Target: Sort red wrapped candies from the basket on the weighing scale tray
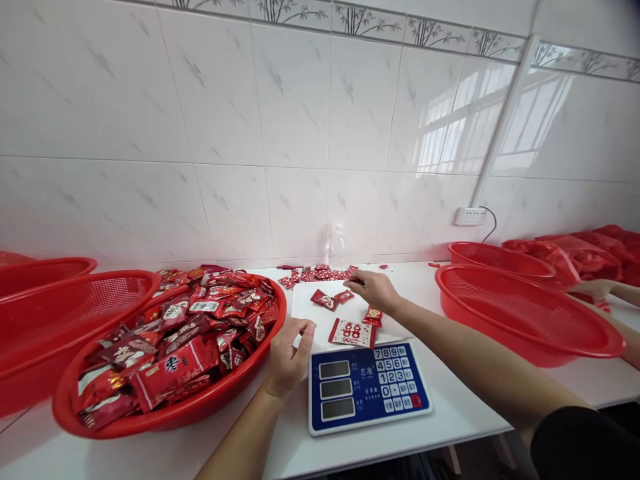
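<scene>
Two bare hands work over a scale [370, 387] at lower centre, its blue keypad nearest the camera and its white tray [310, 303] behind. The left hand [287, 350] sits at the tray's left edge, just beside the rim of a full basket [165, 420], fingers curled toward the thumb; whether anything is pinched inside cannot be told. On the tray lies a red-and-white pouch [353, 333], with small packets [324, 299] past it. The right hand [375, 291] reaches across, palm down, fingertips at the tray's far edge among loose packets; no grip can be made out. Handling these well probably means taking one packet at a time by its crimped edge and keeping wrist and forearm off the tray so the reading stays true. The packets are small, flat, glossy red wrappers with white print, likely light and slippery. A loose heap [317, 273] of them lies against the wall at centre. Empty baskets [525, 320] stand at right, where another person's hand [597, 288] shows.
</scene>
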`<act>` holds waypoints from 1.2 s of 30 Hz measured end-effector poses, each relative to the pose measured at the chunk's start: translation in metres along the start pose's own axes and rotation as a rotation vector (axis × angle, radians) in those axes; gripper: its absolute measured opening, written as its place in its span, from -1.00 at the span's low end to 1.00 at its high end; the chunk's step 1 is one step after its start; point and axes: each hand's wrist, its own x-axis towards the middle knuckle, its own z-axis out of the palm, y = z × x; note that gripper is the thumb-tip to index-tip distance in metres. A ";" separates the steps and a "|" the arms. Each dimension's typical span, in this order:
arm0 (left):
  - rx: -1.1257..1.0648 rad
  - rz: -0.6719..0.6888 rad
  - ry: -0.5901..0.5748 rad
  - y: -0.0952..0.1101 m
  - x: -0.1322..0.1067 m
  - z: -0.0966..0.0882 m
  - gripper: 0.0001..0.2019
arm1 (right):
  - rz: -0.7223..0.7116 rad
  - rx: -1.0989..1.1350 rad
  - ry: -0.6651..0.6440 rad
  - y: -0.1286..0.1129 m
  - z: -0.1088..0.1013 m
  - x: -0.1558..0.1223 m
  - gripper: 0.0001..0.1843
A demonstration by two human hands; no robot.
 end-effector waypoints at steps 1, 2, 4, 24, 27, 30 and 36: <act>0.003 0.006 0.001 0.000 0.000 0.000 -0.83 | 0.034 -0.006 0.034 0.005 -0.006 0.003 -0.68; 0.007 0.009 0.001 -0.001 0.000 0.000 -0.83 | 0.070 -0.013 0.066 0.012 -0.013 0.006 -0.67; 0.015 0.009 0.000 -0.001 0.001 0.000 -0.83 | 0.153 -0.036 0.121 0.030 -0.029 0.006 -0.65; 0.023 0.000 -0.020 0.004 0.003 0.001 -0.82 | 0.519 -0.334 -0.091 0.118 -0.079 -0.092 -0.29; 0.033 -0.018 -0.018 0.005 0.002 0.001 -0.80 | 0.209 -0.144 -0.281 0.053 -0.040 -0.078 -0.28; 0.031 -0.028 -0.015 0.005 0.001 0.000 -0.79 | 0.000 0.067 -0.485 0.003 -0.007 -0.067 -0.17; 0.025 -0.040 -0.026 0.005 -0.002 -0.001 -0.79 | -0.013 0.046 -0.579 -0.011 0.020 -0.025 0.06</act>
